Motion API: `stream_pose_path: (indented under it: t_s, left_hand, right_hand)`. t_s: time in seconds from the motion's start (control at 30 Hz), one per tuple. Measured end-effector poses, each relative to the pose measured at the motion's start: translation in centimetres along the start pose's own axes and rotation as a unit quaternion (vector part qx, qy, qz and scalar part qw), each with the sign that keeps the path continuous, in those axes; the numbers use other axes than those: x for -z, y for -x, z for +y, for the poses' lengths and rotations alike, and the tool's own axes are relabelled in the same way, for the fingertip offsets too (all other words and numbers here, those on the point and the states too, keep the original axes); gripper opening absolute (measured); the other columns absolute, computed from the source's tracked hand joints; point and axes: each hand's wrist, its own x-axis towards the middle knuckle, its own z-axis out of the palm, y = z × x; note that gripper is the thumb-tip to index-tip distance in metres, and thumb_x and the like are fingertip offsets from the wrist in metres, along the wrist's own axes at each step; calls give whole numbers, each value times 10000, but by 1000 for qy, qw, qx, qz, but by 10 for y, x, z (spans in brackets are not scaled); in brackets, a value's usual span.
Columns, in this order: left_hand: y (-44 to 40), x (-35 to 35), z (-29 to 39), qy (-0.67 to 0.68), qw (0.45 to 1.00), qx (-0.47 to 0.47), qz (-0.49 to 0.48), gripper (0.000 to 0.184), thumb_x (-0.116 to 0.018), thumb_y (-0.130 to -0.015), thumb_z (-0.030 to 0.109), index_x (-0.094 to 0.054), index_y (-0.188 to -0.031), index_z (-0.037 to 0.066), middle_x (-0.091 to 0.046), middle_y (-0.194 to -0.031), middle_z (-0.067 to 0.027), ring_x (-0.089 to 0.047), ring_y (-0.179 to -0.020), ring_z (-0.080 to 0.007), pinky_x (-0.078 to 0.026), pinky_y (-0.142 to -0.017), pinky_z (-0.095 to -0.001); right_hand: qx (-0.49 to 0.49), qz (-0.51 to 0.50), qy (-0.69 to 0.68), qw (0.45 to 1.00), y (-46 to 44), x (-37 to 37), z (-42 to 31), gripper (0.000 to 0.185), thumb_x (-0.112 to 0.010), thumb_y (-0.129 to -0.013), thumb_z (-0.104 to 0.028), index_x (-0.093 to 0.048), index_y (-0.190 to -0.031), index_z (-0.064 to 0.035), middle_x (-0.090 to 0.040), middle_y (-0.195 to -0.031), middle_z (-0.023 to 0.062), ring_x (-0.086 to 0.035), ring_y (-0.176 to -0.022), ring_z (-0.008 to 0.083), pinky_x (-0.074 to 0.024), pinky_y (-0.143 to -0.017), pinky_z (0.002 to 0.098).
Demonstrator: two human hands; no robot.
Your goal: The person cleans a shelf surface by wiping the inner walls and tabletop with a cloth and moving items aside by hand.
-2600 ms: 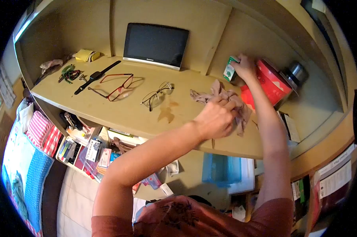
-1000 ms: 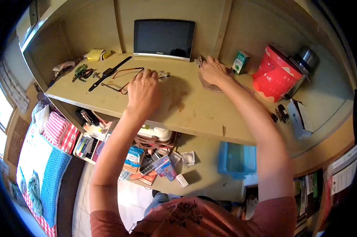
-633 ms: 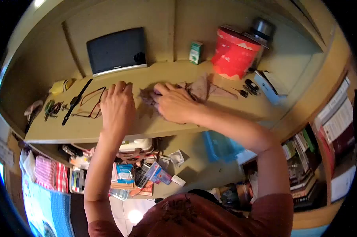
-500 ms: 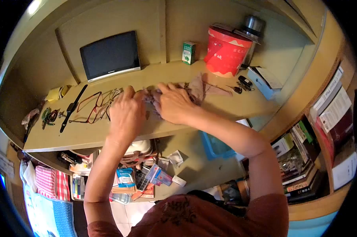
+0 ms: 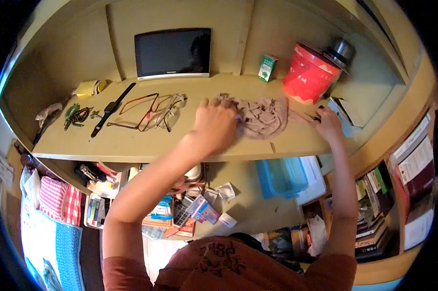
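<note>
A crumpled greyish-pink cloth (image 5: 265,116) lies bunched on the desk shelf. My left hand (image 5: 216,125) is closed at its left end, fingers curled over the fabric and partly hiding it. At the cloth's right tip, my right hand (image 5: 328,125) is closed with its fingertips on black keys (image 5: 318,118), mostly covered by the fingers. Left of my left hand lie clear-rimmed glasses (image 5: 170,110) and red-framed glasses (image 5: 143,123), both with their arms spread. Farther left is a black smartwatch (image 5: 113,107) laid out straight.
A dark screen (image 5: 174,52) leans on the back wall. A green-white box (image 5: 267,68) and red bucket (image 5: 310,72) stand at the back right. Beaded bracelets (image 5: 77,116) and a yellow packet (image 5: 89,88) sit left. Below the shelf are a blue bin (image 5: 283,178) and stacked books (image 5: 371,213).
My right hand has left the cloth and moved right to the keys. My left hand has shifted right to the cloth's left end. The cloth is more spread out; the view has turned.
</note>
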Motion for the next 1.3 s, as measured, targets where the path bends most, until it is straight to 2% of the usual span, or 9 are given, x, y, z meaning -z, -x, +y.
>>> stream_pose_path:
  t_s: [0.2, 0.43, 0.57, 0.67, 0.83, 1.0, 1.1, 1.17, 1.3]
  left_hand:
    - [-35, 0, -22, -152, 988, 1, -42, 194, -603, -830, 176, -703, -974, 92, -669, -1058, -117, -671, -969, -271, -470, -903, -451]
    - [-44, -15, -41, 169, 977, 108, 71, 201, -633, -825, 160, -721, -1006, 162, -703, -956, -146, -678, -904, -333, -518, -851, -429]
    - [-48, -19, -46, 223, 956, 127, 140, 160, -636, -840, 176, -727, -963, 133, -716, -890, -143, -676, -867, -340, -509, -830, -453]
    - [-48, -24, -52, 219, 948, 98, 207, 173, -666, -856, 202, -701, -969, 77, -705, -912, -164, -687, -852, -350, -537, -762, -441]
    - [-46, -16, -50, 324, 917, 139, 187, 153, -654, -859, 181, -698, -945, 62, -706, -901, -166, -678, -846, -353, -531, -756, -424]
    - [-47, -21, -58, 439, 881, 93, 147, 158, -642, -852, 159, -689, -919, 24, -709, -849, -160, -687, -773, -307, -534, -715, -383]
    - [-53, -27, -56, 554, 813, 106, 140, 178, -639, -885, 166, -689, -923, -1, -704, -803, -116, -675, -723, -224, -527, -694, -335]
    - [-57, -26, -55, 706, 656, 253, 79, 153, -659, -927, 147, -689, -968, 2, -685, -859, -61, -618, -790, -130, -518, -735, -288]
    - [-54, -42, -58, 665, 734, 132, 43, 152, -711, -865, 123, -698, -923, -16, -685, -778, -69, -641, -710, -140, -515, -642, -294]
  right_hand:
    - [4, -9, -18, 1000, -1, -15, 3, 207, -607, -829, -83, -603, -1022, -9, -606, -1060, 212, -581, -1069, 389, -483, -898, 476]
    - [90, 118, -149, 978, -46, -11, -22, 211, -602, -851, -76, -555, -1044, -3, -629, -1030, 194, -595, -1051, 364, -487, -882, 439]
    - [268, 6, -395, 879, -42, 15, -122, 258, -618, -885, -149, -565, -1101, -17, -643, -1008, 116, -613, -1006, 222, -479, -871, 358]
    - [169, -188, -411, 876, -50, 23, -157, 316, -595, -930, -163, -556, -1213, -29, -614, -1032, 56, -577, -1002, 159, -454, -890, 302]
    - [250, -36, -342, 905, -60, 0, -176, 364, -595, -938, -211, -566, -1237, -5, -636, -1109, 143, -615, -1024, 251, -474, -882, 346]
    - [205, 82, -278, 935, -67, 7, -190, 133, -606, -852, -97, -653, -907, 15, -620, -935, 224, -600, -934, 407, -476, -813, 444]
    - [211, 111, -328, 914, -70, 5, -192, 127, -608, -842, -68, -640, -936, 11, -616, -911, 209, -602, -915, 395, -475, -808, 440]
    - [219, 98, -340, 910, -64, 9, -196, 139, -610, -842, -65, -640, -958, 6, -619, -915, 207, -604, -919, 395, -476, -809, 438]
    - [276, 83, -373, 882, -57, -1, -197, 179, -604, -865, -73, -642, -1032, -18, -631, -955, 197, -611, -941, 384, -481, -823, 427]
